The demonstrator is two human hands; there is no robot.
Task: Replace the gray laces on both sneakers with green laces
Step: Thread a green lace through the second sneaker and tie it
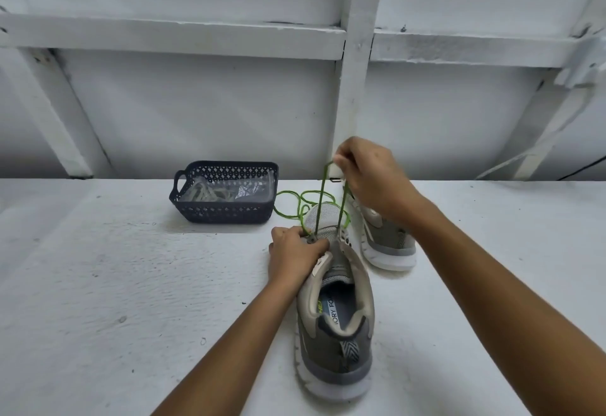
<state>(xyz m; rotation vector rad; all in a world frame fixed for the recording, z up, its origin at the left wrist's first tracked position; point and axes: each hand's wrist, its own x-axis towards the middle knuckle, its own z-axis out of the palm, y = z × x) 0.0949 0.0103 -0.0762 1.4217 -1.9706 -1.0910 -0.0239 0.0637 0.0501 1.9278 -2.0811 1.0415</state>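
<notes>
Head view: the left-side eyelets of the near sneaker (334, 333) are covered by the left hand (295, 255), whose fingers (316, 245) are curled tight on the upper there. The sneaker is stood on the bench (114, 284), heel toward the camera. Two strands of the green lace (323, 192) are drawn up taut from its front eyelets and pinched in the raised right hand (370, 179). Something small and pale is seen at those fingertips, possibly a lace tip; it cannot be made out. The front of the far sneaker (390, 242) is hidden behind the right wrist. Both forearms are cut off at the bottom edge. Loose green coils are left lying on the bench between the sneakers and a dark basket (223, 212), in which the gray laces (206, 192) are only dimly seen through clear wrapping. Behind, a white framed wall (355, 71) is seen.
</notes>
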